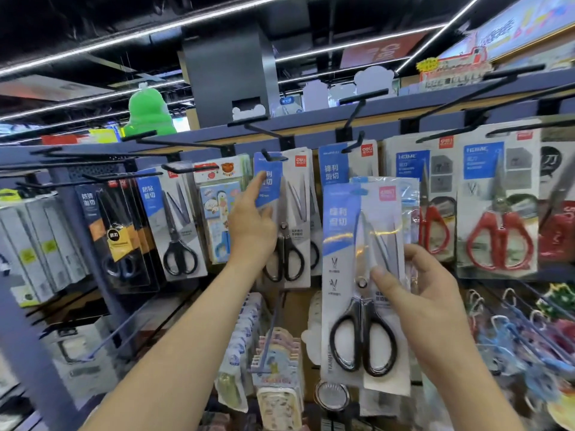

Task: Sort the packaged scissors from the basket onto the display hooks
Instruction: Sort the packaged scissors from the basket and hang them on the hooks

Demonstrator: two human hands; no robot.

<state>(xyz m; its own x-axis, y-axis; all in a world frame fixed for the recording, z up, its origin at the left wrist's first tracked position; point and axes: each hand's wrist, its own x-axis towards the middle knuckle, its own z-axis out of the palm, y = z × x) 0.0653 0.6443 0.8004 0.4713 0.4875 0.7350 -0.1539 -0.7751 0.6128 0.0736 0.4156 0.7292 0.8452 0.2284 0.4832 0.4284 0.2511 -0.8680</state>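
Note:
My right hand (420, 293) grips a blue-and-white pack of black-handled scissors (361, 275), held upright in front of the display, thumb across its front. More packs seem stacked behind it. My left hand (252, 225) reaches up to a hanging pack of black-handled scissors (289, 219), index finger stretched onto its blue card near the hook (273, 157). A matching blue pack (345, 163) hangs on the hook to the right. The basket is not in view.
Black hooks jut toward me along the blue rail (373, 119). Red-handled scissor packs (497, 206) hang at the right, black scissor packs (174, 222) and children's scissors (219, 209) at the left. Small stationery items hang below.

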